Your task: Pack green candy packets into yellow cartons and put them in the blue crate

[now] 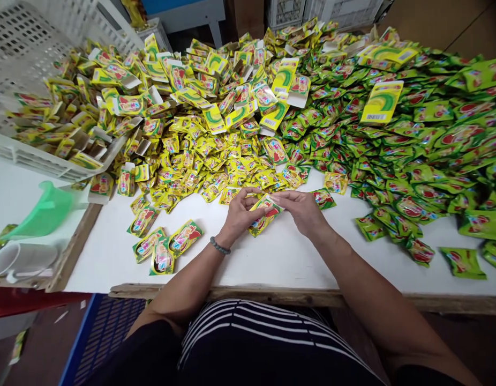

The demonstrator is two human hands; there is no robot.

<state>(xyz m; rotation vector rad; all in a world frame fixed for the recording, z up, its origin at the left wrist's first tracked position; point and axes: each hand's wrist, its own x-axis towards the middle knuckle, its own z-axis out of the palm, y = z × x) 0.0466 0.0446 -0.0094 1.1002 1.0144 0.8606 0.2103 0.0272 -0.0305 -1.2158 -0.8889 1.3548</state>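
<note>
Low over the white tabletop, a small green and yellow candy box [265, 219] with a watermelon picture is tilted between my hands. My left hand [240, 213], a beaded bracelet on its wrist, is closed around the box's left side. Fingers of my right hand [305, 212] pinch the upper right end of the box; whether they also hold something small there is hidden. Just beyond my hands lies a heap of small yellow packets [216, 161]. A green packet [323, 199] rests beside my right hand. Several closed boxes [185, 238] lie left of my left wrist.
Open boxes [129, 103] pile up at the back left, spilling from a tipped white crate [43, 161]. Larger green packets [428, 145] cover the right side. A green scoop [47, 212] and a white mug [29, 260] stand far left. A wooden edge [272, 295] borders the table's front.
</note>
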